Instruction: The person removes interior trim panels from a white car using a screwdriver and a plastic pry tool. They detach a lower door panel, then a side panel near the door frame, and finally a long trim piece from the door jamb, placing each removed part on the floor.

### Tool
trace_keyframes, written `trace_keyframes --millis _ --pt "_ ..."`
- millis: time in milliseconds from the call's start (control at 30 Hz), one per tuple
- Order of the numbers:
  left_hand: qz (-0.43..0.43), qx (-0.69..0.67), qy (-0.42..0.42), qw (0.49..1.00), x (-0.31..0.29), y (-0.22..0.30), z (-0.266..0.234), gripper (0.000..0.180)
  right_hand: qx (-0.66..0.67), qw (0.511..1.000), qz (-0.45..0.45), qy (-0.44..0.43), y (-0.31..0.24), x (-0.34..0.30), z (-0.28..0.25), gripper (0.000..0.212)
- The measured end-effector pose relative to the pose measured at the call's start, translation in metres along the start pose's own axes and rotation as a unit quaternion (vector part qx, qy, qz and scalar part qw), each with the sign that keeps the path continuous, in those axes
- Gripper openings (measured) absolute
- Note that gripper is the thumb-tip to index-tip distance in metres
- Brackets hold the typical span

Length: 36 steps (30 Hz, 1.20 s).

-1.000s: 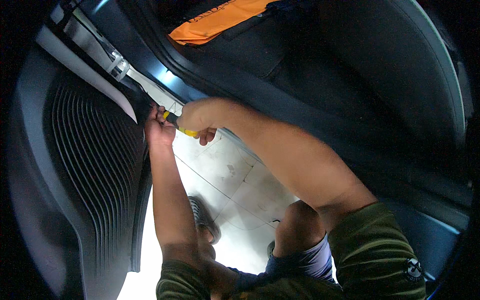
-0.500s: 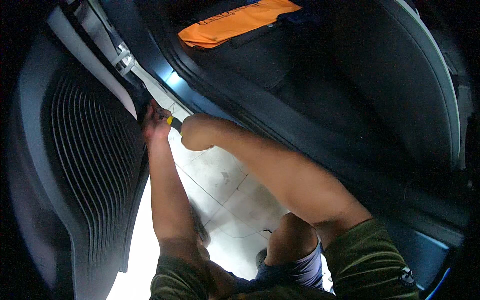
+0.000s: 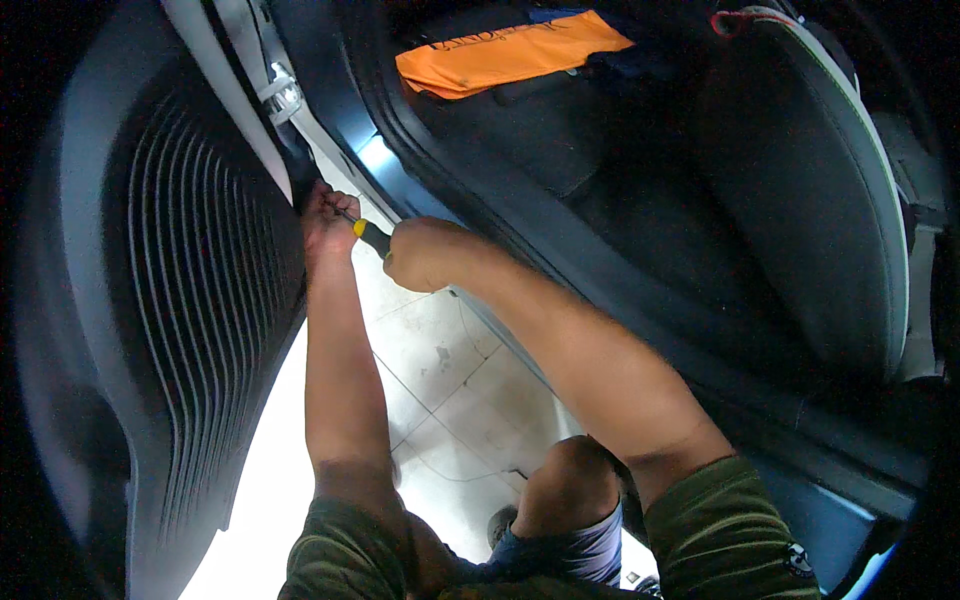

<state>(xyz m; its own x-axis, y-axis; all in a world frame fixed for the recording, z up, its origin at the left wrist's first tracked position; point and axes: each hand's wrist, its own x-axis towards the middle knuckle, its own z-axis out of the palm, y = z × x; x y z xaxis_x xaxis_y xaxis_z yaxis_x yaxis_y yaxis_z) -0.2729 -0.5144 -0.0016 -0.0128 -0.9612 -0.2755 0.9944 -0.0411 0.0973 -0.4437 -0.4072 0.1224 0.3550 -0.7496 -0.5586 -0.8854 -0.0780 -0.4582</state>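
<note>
My right hand (image 3: 425, 255) is closed round the black and yellow handle of a screwdriver (image 3: 372, 237). Its thin shaft points up and left into the fingers of my left hand (image 3: 330, 222). Those fingers are curled beside the inner edge of an opened car door (image 3: 200, 300), where the screwdriver's tip is hidden. Whatever the left fingers pinch there is too small and dark to make out.
The ribbed door panel stands on the left. To the right runs the car's door sill (image 3: 520, 265), with a dark seat (image 3: 800, 210) beyond. An orange cloth (image 3: 515, 55) lies inside. A metal door hinge (image 3: 283, 93) shows above my hands; pale tiles (image 3: 440, 350) lie below.
The whole view has shifted a little, so door, sill and cloth appear farther right. More of the screwdriver's shaft now shows between my hands, which stay at the door edge.
</note>
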Motion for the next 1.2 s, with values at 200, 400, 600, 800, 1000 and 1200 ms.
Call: trace_keyframes --millis 200,400,600,800,1000,1200 --pt "0.016 -0.004 -0.004 1.000 0.005 -0.001 -0.003 0.011 -0.088 0.948 -0.001 0.306 -0.002 0.008 0.045 0.047" --pt "-0.013 -0.039 -0.004 0.999 0.025 0.024 -0.024 0.011 -0.018 0.994 -0.052 0.097 0.001 0.006 0.023 0.028" --pt "0.034 0.021 -0.010 0.999 0.009 0.007 -0.009 0.012 -0.083 0.937 -0.060 0.334 -0.002 0.008 0.045 0.025" --pt "-0.022 -0.048 0.035 0.998 0.020 0.025 -0.010 0.013 -0.105 0.977 -0.077 0.171 -0.005 0.006 0.022 0.027" --pt "0.000 0.023 0.034 0.999 0.004 -0.009 0.012 0.025 -0.052 0.974 -0.027 0.218 0.004 0.001 0.025 0.041" --pt "0.021 0.023 0.019 0.999 0.025 0.018 -0.006 0.015 -0.065 0.955 -0.058 0.282 -0.003 0.005 0.037 0.038"
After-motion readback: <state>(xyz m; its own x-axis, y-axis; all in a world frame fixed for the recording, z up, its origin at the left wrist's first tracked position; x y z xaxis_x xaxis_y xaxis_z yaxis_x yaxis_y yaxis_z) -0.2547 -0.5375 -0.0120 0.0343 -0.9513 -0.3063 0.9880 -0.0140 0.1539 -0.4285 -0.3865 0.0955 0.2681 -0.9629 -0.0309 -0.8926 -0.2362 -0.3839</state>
